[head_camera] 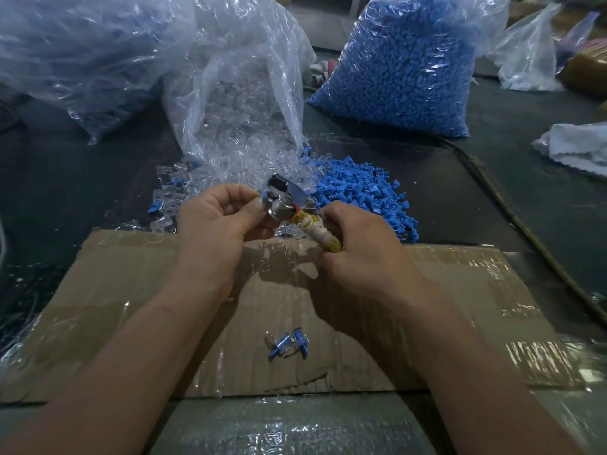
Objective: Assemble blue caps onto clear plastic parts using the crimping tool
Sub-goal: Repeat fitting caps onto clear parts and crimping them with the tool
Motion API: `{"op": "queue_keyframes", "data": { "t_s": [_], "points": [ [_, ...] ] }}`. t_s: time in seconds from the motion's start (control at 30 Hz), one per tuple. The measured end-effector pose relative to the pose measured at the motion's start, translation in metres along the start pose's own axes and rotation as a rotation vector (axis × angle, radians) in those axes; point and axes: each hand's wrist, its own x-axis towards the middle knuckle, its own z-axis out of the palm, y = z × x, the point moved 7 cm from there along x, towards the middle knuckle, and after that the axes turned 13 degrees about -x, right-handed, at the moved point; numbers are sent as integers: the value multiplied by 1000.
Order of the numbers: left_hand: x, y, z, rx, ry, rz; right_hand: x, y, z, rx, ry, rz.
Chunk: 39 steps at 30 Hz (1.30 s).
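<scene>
My right hand (pixel 358 244) grips the wrapped yellow handle of the metal crimping tool (pixel 285 201), which is held above the cardboard sheet (pixel 131 290). My left hand (pixel 213 221) pinches something small against the tool's metal head; the piece itself is hidden by my fingers. A loose pile of blue caps (pixel 364 195) lies just behind the tool. Clear plastic parts (pixel 184 188) spill from an open bag to the left of it. Two assembled pieces (pixel 289 346) with blue caps lie on the cardboard near me.
A full bag of blue caps (pixel 400 70) stands at the back right. The open bag of clear parts (pixel 243 103) stands at the back centre, with another large bag (pixel 82 54) to its left. A cloth (pixel 578 146) lies at the right edge.
</scene>
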Motion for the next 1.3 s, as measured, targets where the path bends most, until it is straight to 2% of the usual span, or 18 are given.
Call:
{"op": "queue_keyframes", "data": {
  "t_s": [0.17, 0.23, 0.37, 0.43, 0.57, 0.67, 0.8, 0.87, 0.9, 1.0, 1.03, 1.1, 1.17, 1.3],
  "points": [
    [7, 7, -13, -6, 11, -82, 3, 20, -5, 6, 16, 84],
    [8, 9, -9, 57, -119, -175, 2, 26, -4, -25, -10, 107],
    [-8, 3, 9, 302, -520, -357, 2, 32, -1, -45, -110, 122],
    [-18, -6, 16, 403, -656, -440, 1, 30, 1, -33, -167, 113],
    [-30, -21, 23, 444, -778, -551, -1, 23, 6, -15, -237, 72],
    [-40, -28, 27, 478, -906, -581, -1, 16, 8, -84, -242, 13],
    [-45, -30, 25, 489, -986, -635, -2, 10, 15, -149, -298, -41],
    [-39, -20, 26, 448, -955, -553, -3, 10, 16, -152, -322, -41],
    [-31, -13, 25, 405, -868, -476, -4, 10, 17, -152, -332, -43],
    [-3, 4, 7, 278, -393, -179, -7, 10, 16, -142, -360, -56],
    [4, 8, -2, 324, -245, -53, -8, 9, 15, -146, -367, -64],
    [10, 11, -13, 596, -35, 164, -9, 10, 16, -165, -378, -73],
    [13, 6, -13, 753, -10, 238, -11, 10, 17, -176, -395, -77],
    [20, -10, -4, 983, -180, 232, -12, 10, 15, -164, -423, -76]
  ]
}}
